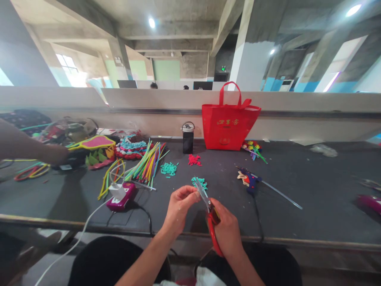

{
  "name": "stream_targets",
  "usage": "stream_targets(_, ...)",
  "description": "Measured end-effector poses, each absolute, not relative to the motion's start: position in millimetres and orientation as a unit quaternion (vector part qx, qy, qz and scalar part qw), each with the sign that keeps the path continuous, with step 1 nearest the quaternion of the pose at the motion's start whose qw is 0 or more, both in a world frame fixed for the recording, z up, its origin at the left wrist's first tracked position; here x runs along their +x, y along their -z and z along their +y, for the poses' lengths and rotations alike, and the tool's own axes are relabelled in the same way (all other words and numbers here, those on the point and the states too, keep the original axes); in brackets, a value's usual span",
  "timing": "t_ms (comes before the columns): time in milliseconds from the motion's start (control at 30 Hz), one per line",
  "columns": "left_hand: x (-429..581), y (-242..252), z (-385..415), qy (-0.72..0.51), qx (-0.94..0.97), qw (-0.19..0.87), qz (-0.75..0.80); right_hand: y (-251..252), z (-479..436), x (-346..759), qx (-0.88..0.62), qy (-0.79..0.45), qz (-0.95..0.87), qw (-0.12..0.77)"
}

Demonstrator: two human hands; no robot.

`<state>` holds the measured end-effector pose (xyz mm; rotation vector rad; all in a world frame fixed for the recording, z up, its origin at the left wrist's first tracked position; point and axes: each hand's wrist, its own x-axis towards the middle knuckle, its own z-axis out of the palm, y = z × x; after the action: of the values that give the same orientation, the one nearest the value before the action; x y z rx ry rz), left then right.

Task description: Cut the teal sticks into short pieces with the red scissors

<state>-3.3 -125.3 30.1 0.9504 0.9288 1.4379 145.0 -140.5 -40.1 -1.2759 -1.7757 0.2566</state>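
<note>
My right hand is wrapped round the red handles of a pair of scissors, whose blades point away from me and slightly left. Close by the blades, my left hand has thumb and fingertips pinched together; whatever lies between them is too small to make out. Just beyond the blade tips is a pile of short turquoise pieces. A second turquoise pile and a small heap of red pieces lie farther back on the dark table.
Fuzzy coloured stems lie left, behind a purple power strip with cables. A black bottle and red bag stand at the back. A blue glue gun rests right. Another person's arm reaches in from the left.
</note>
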Motion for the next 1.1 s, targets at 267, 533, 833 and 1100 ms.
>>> stream_targets(267, -2, -33, -126, -0.617, 0.41, 0.554, 0.38, 35, -142, 144, -0.551, -0.104, -0.717, 0.413)
stream_targets(533, 1, -33, -127, -0.615, 0.4, 0.564, 0.379, 38, -143, 146, -0.547, -0.103, -0.714, 0.425)
stream_targets(833, 0, -31, -127, -0.615, 0.395, 0.558, 0.393, 41, -140, 145, -0.526, -0.168, -0.676, 0.489)
stream_targets(1100, -3, -28, -125, -0.619, 0.42, 0.514, 0.421, 14, -139, 141, -0.528, -0.342, -0.569, 0.53)
